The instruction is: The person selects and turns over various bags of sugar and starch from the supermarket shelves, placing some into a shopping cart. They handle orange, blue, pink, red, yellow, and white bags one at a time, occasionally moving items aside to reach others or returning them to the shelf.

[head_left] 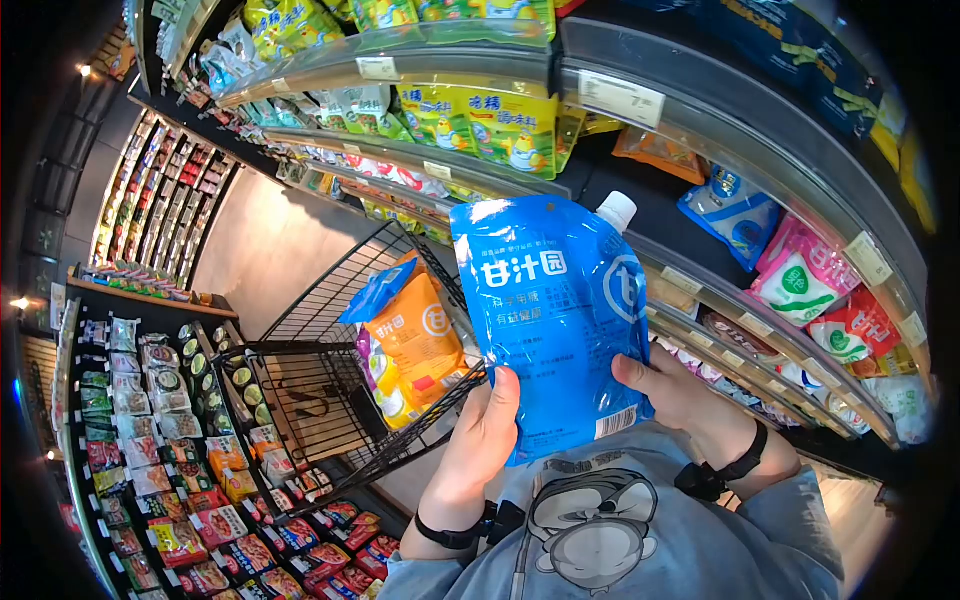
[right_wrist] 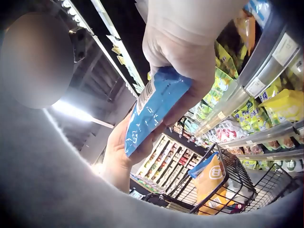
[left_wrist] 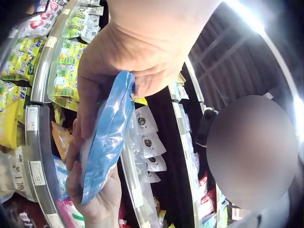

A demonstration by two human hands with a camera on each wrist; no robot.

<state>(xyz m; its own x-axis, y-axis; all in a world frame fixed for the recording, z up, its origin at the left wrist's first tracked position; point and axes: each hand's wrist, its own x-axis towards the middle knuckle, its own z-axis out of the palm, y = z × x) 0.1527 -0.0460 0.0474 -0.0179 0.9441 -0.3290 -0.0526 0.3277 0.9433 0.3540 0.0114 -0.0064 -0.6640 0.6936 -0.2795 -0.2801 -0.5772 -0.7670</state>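
A blue stand-up pouch (head_left: 560, 300) with white Chinese print and a white screw cap (head_left: 616, 212) at its top right corner is held up in front of the person's chest. My left hand (head_left: 484, 425) grips its lower left edge, thumb on the printed face. On the lower right edge, beside the barcode, my right hand (head_left: 685, 390) holds it the same way. Both wrist views show the pouch's narrow bottom end (left_wrist: 108, 140) between the two hands, with fingers behind it.
A black wire shopping cart (head_left: 300, 350) stands to the left, holding an orange bag (head_left: 410, 325) with a blue top. Shelves of yellow-green seasoning bags (head_left: 512, 130) rise ahead. Pink-and-white bags (head_left: 800, 270) lie on the right shelf. Packaged food fills a display (head_left: 180, 450) at lower left.
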